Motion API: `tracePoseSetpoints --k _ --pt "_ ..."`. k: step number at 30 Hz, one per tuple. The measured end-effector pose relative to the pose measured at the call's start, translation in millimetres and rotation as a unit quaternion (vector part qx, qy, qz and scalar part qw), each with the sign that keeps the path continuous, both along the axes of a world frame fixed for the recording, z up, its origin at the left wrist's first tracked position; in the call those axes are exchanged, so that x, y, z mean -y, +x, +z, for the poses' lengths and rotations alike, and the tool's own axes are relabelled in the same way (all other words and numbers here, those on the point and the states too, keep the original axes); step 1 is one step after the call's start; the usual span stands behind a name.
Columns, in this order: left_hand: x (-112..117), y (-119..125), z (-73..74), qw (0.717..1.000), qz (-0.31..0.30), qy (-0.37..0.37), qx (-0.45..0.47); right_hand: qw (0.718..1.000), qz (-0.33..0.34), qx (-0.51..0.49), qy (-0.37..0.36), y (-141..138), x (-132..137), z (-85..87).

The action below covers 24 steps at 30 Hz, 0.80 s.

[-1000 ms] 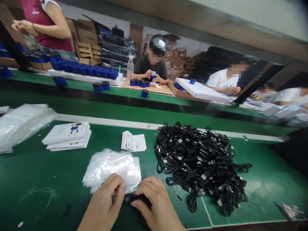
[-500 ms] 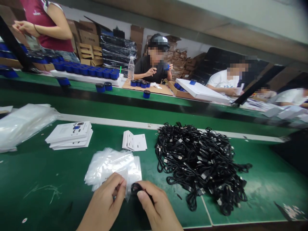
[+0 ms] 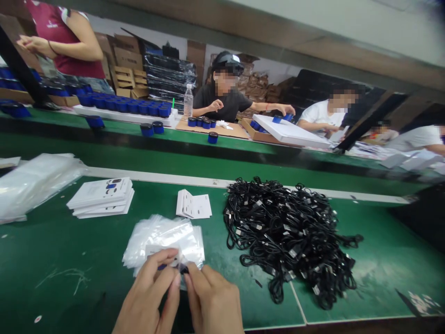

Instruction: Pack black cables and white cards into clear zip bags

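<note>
My left hand (image 3: 153, 297) and my right hand (image 3: 212, 301) meet at the near edge of the green table (image 3: 69, 260). Both pinch the mouth of a small clear plastic bag (image 3: 170, 265) with a white card and a coiled black cable partly inside it. The bag lies against a stack of clear plastic bags (image 3: 163, 239). A big heap of coiled black cables (image 3: 288, 236) lies just right of my hands. Small white cards (image 3: 193, 205) sit beyond the bags.
A stack of printed white leaflets (image 3: 101, 197) and a pile of larger plastic bags (image 3: 34, 181) lie to the left. Beyond a green conveyor (image 3: 174, 139), other people handle blue round speakers (image 3: 125, 105), a white box (image 3: 288, 130) and a water bottle (image 3: 188, 101).
The coiled black cable held in my right hand has gone mostly into the bag. Both hands have closed together at the bag's mouth. The seated person across has reached out to the white box.
</note>
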<state>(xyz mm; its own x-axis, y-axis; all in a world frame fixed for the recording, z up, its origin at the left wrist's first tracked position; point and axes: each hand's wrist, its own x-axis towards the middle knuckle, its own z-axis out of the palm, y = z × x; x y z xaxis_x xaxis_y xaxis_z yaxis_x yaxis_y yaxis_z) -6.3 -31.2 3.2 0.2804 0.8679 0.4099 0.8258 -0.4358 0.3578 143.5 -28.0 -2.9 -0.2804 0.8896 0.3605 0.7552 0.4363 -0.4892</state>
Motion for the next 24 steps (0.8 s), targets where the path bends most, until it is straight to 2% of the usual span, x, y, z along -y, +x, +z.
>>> tracePoseSetpoints --k 2,4,6,8,10,12,15,18,20,22,24 --pt "2.2 1.5 -0.8 1.0 -0.003 0.024 -0.015 0.999 0.009 0.05 -0.002 -0.6 -0.4 0.9" --pt "3.4 1.8 -1.9 0.999 -0.004 0.033 -0.027 0.993 0.074 0.057 -0.072 4.1 -0.4 4.7" --pt "4.0 2.1 -2.3 0.999 -0.01 0.026 -0.027 0.976 0.156 0.03 -0.146 13.1 -0.8 11.9" --pt "4.6 3.8 -1.7 1.0 -0.006 0.006 -0.004 0.961 0.201 -0.029 -0.189 22.4 -2.3 20.4" --pt "5.5 7.3 -0.8 0.999 0.011 -0.015 0.034 0.948 0.197 -0.118 -0.22 28.5 -4.7 26.4" --pt "6.6 11.4 0.0 0.997 0.026 -0.028 0.066 0.937 0.157 -0.203 -0.238 30.0 -6.5 26.5" --pt "7.8 15.1 1.3 0.996 0.025 -0.019 0.087 0.944 0.107 -0.246 -0.192 26.0 -5.9 16.7" --pt "8.2 15.0 3.5 0.996 0.018 0.006 0.086 0.975 0.089 -0.197 -0.051 19.0 -2.8 4.0" --pt "8.5 14.8 4.7 0.996 0.01 0.027 0.08 0.985 0.067 -0.154 0.032 13.7 -1.1 -2.7" --pt "9.4 16.3 4.5 0.996 -0.002 0.048 0.072 0.987 0.023 -0.146 0.054 7.6 -0.4 -8.0" --pt "10.7 20.0 2.7 0.995 -0.021 0.071 0.06 0.978 -0.033 -0.207 0.02 1.3 -0.9 -12.1"
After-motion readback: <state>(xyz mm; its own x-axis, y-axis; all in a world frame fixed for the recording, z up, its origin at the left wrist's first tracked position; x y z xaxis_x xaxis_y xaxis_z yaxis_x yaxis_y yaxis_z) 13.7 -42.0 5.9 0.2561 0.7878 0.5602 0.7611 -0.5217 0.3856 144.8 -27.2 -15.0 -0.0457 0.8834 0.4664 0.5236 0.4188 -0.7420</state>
